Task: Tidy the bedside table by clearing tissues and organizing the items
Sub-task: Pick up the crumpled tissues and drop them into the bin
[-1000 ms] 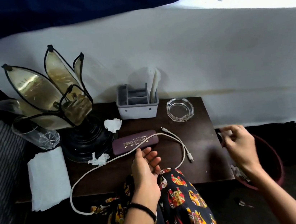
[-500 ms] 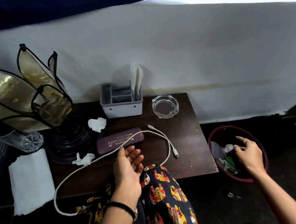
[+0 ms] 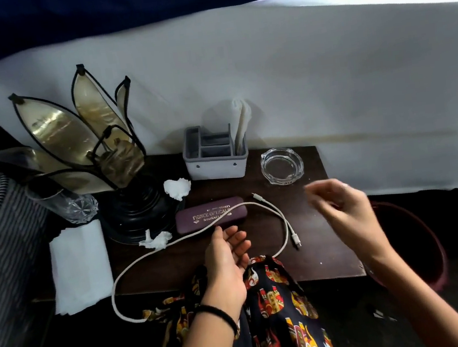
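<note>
Two crumpled white tissues lie on the dark bedside table [image 3: 320,260]: one tissue [image 3: 177,188] behind the purple glasses case [image 3: 210,214], another tissue [image 3: 156,240] left of the case by the lamp base. A white charging cable [image 3: 282,218] loops across the case and off the table's front edge. My left hand [image 3: 227,258] rests palm up at the front edge, fingers relaxed, holding nothing. My right hand [image 3: 343,210] hovers blurred above the table's right side, fingers loosely curled, with nothing visible in it.
A petal-shaped lamp [image 3: 124,187] stands at the left, a cut glass tumbler [image 3: 72,207] beside it. A grey organizer [image 3: 215,157] and a glass ashtray [image 3: 282,165] sit at the back. A folded white cloth [image 3: 81,265] overhangs the left edge. A maroon bin [image 3: 422,235] is on the floor at right.
My right hand has come up out of the maroon bin and moved left over the table's right side. My left hand has stayed in place.
</note>
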A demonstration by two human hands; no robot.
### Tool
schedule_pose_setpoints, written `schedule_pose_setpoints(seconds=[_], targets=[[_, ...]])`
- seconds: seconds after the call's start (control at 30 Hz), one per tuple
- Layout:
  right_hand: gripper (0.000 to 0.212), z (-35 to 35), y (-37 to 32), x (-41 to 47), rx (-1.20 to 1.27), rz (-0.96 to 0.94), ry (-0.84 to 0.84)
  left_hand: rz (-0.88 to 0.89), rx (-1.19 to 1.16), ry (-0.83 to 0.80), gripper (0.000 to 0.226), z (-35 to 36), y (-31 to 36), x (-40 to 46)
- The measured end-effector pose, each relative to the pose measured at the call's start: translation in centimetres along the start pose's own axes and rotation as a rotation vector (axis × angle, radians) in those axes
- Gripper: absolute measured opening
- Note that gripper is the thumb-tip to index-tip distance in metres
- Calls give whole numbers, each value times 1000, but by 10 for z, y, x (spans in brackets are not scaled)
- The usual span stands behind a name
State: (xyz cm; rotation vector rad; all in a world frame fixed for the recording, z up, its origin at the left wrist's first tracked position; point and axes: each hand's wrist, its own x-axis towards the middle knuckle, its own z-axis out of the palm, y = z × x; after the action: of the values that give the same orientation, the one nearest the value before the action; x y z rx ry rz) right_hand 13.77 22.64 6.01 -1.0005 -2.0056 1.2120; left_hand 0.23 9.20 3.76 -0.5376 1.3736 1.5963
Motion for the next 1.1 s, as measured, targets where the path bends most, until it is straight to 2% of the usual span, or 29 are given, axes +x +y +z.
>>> schedule_pose_setpoints(seconds=[0.17,0.3,0.37,0.5,0.73,0.93,1.1], targets=[[23,76,-58,31,-231,-255,-435,-46,-49,-15,38,-2,2,6],[45,142,-72,57,-440,-319,-699,-76,-89,-28,39,-3,5,6],[58,171,-69,67,-540,-305,-767,-79,-103,-28,38,-5,5,6],[71,204,-60,79,-611,-233,-777,-77,-129,-34,37,-10,7,9],[52,217,-52,85,-534,-194,-614,-94,-135,-46,39,-10,6,14],[51,220,-43,81,-564,-161,-645,-101,-123,-63,39,-7,5,11],[19,218,-43,82,-487,-156,-564,-102,-119,-50,39,-5,5,12]])
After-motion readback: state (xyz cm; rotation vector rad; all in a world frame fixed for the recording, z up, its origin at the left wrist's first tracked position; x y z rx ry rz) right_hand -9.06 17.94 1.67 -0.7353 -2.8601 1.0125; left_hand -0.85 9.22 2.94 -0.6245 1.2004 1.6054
